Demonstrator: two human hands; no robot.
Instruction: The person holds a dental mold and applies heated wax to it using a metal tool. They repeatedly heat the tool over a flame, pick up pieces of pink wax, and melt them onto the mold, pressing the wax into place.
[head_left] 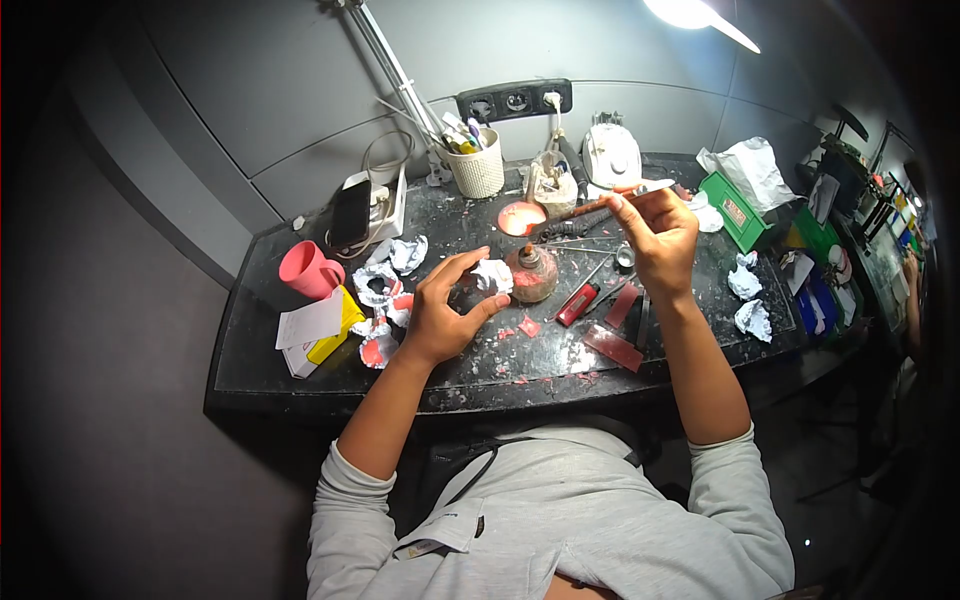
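Note:
My left hand is closed around a small white plaster cast, held between thumb and fingers over the bench. Raised to the right, my right hand grips a wax knife with a brown handle; its thin end points left. Between the hands stands a glass spirit lamp with pink stains; I cannot make out a flame. Behind it lies a round dish of pink wax. A red-handled tool and pink wax sheets rest in front of my right hand.
Plaster casts with pink wax lie left, near a pink mug and a yellow-white box. A phone, a tool cup and a power strip are behind. A green box and crumpled white pieces sit right.

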